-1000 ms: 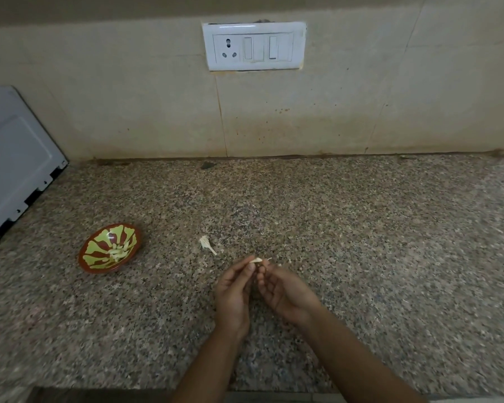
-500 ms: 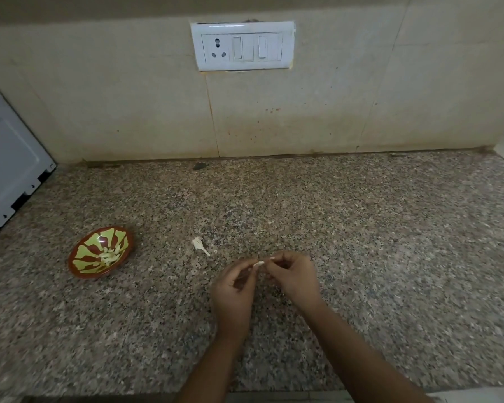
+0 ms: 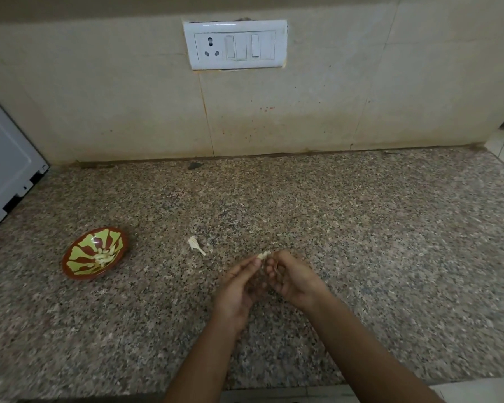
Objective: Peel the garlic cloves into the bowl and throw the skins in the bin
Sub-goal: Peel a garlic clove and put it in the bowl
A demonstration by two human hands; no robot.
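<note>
The left hand [image 3: 239, 286] and the right hand [image 3: 296, 282] meet fingertip to fingertip just above the counter [image 3: 376, 257], with both forearms converging from its front edge. Their curled fingers pinch 1 garlic clove [image 3: 264, 255] between them. A skin scrap [image 3: 195, 245] lies near, to the left. The bowl [image 3: 70, 267], which holds peeled cloves, sits well apart further left. Open granite runs right to the counter's end.

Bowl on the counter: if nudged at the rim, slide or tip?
Probably slides: the bowl looks small and the counter smooth. Its flared rim suggests a narrower base, so pressing the rim down could tip it and spill the cloves inside.
</note>
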